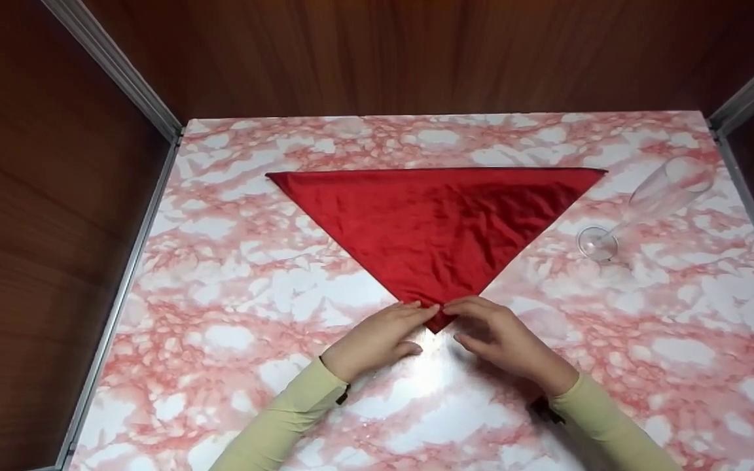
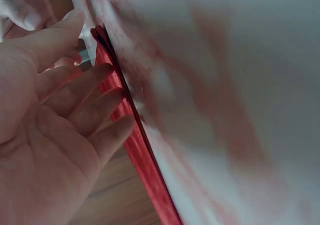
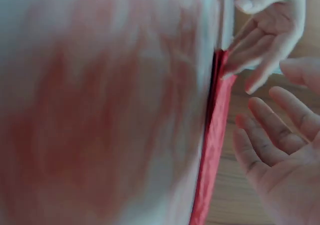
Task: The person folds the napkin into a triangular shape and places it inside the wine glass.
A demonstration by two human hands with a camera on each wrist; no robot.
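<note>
A shiny red cloth (image 1: 416,222) lies on the table as a triangle, with its long dark-hemmed edge at the back and a point towards the person. At that near point, the left hand (image 1: 380,337) touches the cloth, its fingers extended and its thumb apart. In the left wrist view the fingertips of the left hand (image 2: 65,105) meet the cloth's edge (image 2: 145,165). Just across the tip is the right hand (image 1: 504,337), fingers slightly bent, close to the left fingertips. The right wrist view shows the right hand (image 3: 285,145) with spread fingers and nothing held, beside the cloth (image 3: 212,145).
A clear stemmed glass (image 1: 662,193) stands on its round foot to the right of the cloth. The table (image 1: 220,294) has a red-and-white marbled top. Dark wooden panels (image 1: 416,59) with metal edging rise at the back and both sides.
</note>
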